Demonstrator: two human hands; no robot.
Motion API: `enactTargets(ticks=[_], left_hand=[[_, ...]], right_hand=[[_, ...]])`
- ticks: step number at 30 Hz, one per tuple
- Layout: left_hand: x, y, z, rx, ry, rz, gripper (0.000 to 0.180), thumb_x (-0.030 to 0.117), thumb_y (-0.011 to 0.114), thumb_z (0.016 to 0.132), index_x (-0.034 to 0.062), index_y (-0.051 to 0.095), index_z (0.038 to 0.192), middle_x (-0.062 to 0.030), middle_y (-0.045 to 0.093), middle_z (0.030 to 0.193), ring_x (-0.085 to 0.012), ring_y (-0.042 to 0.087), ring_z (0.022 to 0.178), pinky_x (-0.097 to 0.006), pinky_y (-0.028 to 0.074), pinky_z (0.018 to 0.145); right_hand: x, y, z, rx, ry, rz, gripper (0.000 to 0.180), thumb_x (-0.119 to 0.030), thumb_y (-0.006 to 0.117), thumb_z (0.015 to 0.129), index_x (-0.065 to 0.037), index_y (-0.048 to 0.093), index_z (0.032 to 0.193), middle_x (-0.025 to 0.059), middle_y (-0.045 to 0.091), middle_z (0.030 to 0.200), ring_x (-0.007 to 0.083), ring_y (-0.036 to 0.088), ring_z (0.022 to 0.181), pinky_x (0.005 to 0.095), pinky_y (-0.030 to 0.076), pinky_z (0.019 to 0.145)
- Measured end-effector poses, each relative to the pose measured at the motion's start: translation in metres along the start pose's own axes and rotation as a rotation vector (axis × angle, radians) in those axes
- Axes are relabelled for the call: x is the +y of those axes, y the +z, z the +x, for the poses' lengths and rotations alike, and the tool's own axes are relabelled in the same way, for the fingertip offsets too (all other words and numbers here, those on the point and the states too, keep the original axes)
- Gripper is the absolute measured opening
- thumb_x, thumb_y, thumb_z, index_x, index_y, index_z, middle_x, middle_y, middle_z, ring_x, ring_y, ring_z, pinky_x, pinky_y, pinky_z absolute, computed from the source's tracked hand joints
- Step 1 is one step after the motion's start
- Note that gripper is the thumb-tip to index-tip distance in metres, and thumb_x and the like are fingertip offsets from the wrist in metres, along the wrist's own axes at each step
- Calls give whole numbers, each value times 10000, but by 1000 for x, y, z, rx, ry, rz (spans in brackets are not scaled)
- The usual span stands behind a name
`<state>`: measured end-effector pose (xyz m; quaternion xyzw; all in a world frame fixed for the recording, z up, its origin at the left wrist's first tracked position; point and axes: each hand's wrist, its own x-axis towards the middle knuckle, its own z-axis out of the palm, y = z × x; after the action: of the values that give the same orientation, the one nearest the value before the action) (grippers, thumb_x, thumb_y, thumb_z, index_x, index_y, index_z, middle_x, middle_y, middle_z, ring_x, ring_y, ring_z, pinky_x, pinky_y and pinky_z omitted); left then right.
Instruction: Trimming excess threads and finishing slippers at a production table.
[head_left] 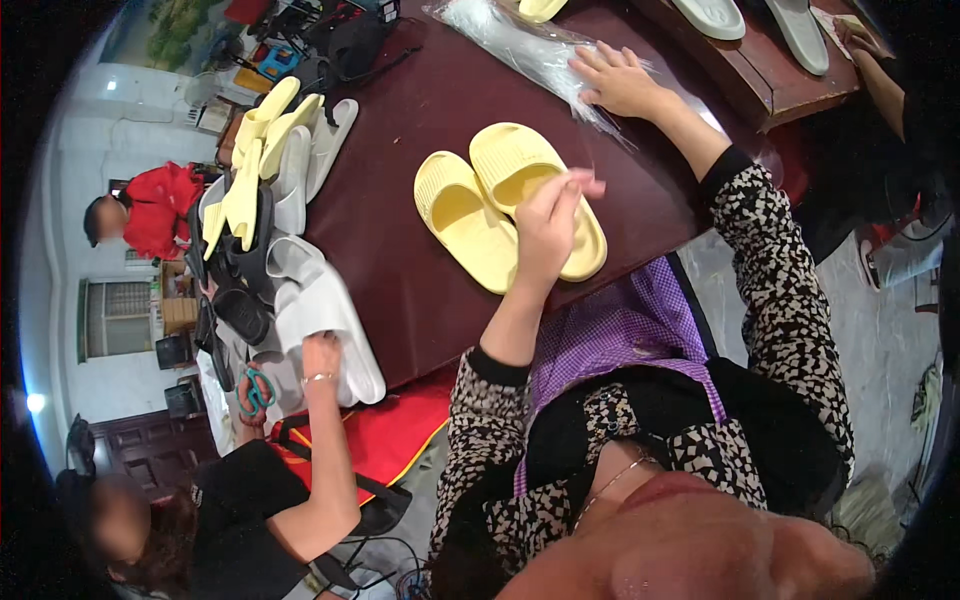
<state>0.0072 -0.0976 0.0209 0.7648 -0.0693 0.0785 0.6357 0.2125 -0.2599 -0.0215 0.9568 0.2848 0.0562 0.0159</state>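
A pair of pale yellow slippers [470,215] lies side by side on the dark red-brown table [400,120]. My left hand [550,225] rests over the pair, its fingers pinched on the strap of the farther yellow slipper [515,160]. My right hand [617,80] reaches further out and lies flat, fingers spread, on a stack of clear plastic bags [520,45]. Both sleeves are black-and-white patterned.
At the table's left edge sits a heap of white, black and yellow slippers [265,190]. A co-worker at the lower left has one hand [321,358] on a white slipper and holds teal scissors [258,390]. Grey-green slippers [800,30] lie on a wooden bench at the top right.
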Motion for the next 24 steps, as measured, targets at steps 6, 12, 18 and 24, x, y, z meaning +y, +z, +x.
enactTargets(ticks=[6, 12, 18, 24], left_hand=[[0, -59, -96, 278, -35, -235, 206, 89, 462, 944, -50, 594, 1019, -196, 657, 873, -267, 637, 856, -357, 504, 803], [6, -114, -140, 568, 78, -535, 238, 147, 474, 948, -52, 578, 1025, -230, 644, 936, -320, 634, 900, -421, 508, 818], [10, -103, -116, 573, 99, -413, 220, 98, 479, 936, -76, 587, 1018, -198, 647, 948, -265, 627, 891, -378, 470, 866], [43, -80, -60, 393, 145, -388, 228, 104, 497, 935, -69, 604, 1036, -147, 648, 984, -187, 602, 927, -300, 449, 872]], right_hand=[[4, 4, -2, -17, 59, -57, 596, -443, 452, 907, -217, 268, 1426, 38, 207, 1502, 307, 163, 1383, 533, 193, 1082], [11, 12, 2, 27, 18, -122, 563, -439, 425, 925, -200, 282, 1414, 46, 236, 1486, 304, 208, 1364, 521, 207, 1076], [-39, -53, -13, 109, -207, 685, 351, -229, 555, 895, -71, 552, 1208, 147, 569, 1207, 282, 546, 1112, 385, 424, 929], [-158, -112, -91, -82, -492, 1209, 185, -59, 606, 839, 2, 630, 1012, 70, 659, 885, 149, 616, 794, 286, 493, 701]])
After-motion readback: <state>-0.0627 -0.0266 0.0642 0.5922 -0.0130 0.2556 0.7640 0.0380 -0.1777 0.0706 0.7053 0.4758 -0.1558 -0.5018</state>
